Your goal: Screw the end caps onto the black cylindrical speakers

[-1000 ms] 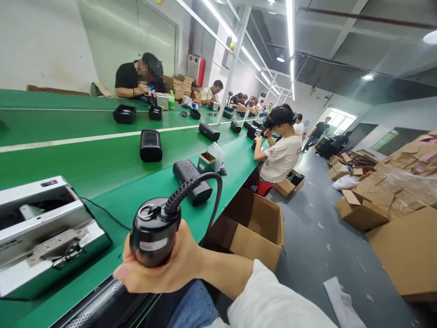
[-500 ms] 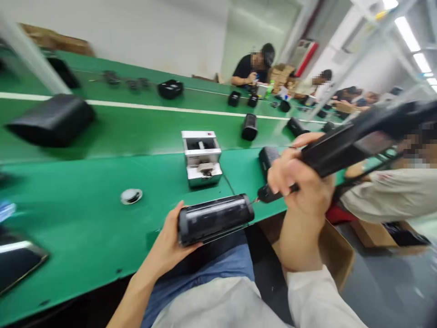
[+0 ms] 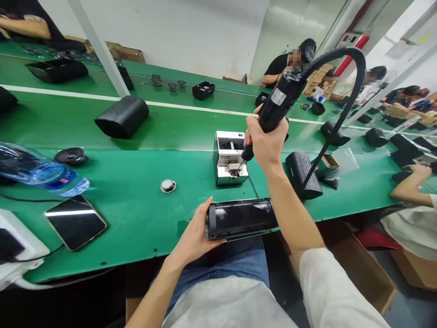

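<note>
On the green bench (image 3: pixel 136 214), one silver box (image 3: pixel 227 175) is sitting in the middle, and the rest is lying around it. Just in front of the silver box, at the bench's near edge, one black tube-shaped speaker (image 3: pixel 241 218) is lying on its side. To the left of the box, one small round metal disc (image 3: pixel 168 185) is resting close by. Farther left are one round speaker cone (image 3: pixel 71 156), one water bottle (image 3: pixel 44 173) on its side and one phone (image 3: pixel 75 222) lying flat with its screen up. Two finished black speakers are lying nearest the box: one with a dotted grille (image 3: pixel 122 116) behind it and to the left, and one (image 3: pixel 302 173) just to its right. More black parts are sitting farther behind, too small to count surely.

The left hand (image 3: pixel 196 232) is clasping the left end of the tube-shaped speaker, with its fingers wrapped round the end and the forearm reaching up from the lap. The right hand (image 3: pixel 268 143) is closing tightly round one black power screwdriver (image 3: pixel 278 102), right above the box. The tool is tilting, with its top leaning away to the right and its bit pointing down onto the box's top plate. The right forearm is stretching forward across the right end of the tube-shaped speaker. One black cable (image 3: pixel 355 59) is arching from the screwdriver's top and dropping to the right of the box.
</note>
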The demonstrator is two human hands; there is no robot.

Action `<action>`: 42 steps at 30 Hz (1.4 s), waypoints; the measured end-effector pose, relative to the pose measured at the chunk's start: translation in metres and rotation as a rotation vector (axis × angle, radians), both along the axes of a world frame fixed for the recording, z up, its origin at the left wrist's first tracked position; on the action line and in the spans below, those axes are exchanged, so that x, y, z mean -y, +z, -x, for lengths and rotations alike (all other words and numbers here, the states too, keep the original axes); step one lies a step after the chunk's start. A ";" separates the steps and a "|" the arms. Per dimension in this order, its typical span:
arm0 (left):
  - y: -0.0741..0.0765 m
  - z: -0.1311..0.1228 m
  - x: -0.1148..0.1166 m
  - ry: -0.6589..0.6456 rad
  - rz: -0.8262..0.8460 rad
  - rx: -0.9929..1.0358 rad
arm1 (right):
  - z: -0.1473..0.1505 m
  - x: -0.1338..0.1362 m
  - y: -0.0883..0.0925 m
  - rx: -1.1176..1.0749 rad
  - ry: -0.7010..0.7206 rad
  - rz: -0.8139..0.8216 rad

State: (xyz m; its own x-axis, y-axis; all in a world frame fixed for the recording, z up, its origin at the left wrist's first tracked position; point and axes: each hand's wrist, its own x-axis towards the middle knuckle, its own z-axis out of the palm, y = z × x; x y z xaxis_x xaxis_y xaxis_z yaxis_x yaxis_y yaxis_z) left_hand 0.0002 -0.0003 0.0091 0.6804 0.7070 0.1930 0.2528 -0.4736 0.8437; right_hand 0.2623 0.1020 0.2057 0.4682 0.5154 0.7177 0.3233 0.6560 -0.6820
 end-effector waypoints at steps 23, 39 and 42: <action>-0.004 0.000 -0.009 0.075 -0.023 -0.088 | -0.040 0.243 0.056 -0.149 -0.054 -0.068; 0.000 0.000 -0.007 0.125 0.011 -0.148 | -0.066 0.254 0.015 -0.122 0.138 -0.166; 0.002 0.000 -0.006 0.123 0.029 -0.154 | -0.069 0.255 0.014 -0.112 0.141 -0.167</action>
State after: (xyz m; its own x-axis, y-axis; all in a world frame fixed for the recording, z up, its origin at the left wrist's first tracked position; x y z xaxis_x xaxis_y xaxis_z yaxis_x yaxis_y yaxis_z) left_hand -0.0001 0.0060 0.0111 0.6085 0.7903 0.0717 0.4342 -0.4072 0.8035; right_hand 0.3311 -0.1530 0.2194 0.4810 0.4602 0.7463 0.1491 0.7959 -0.5868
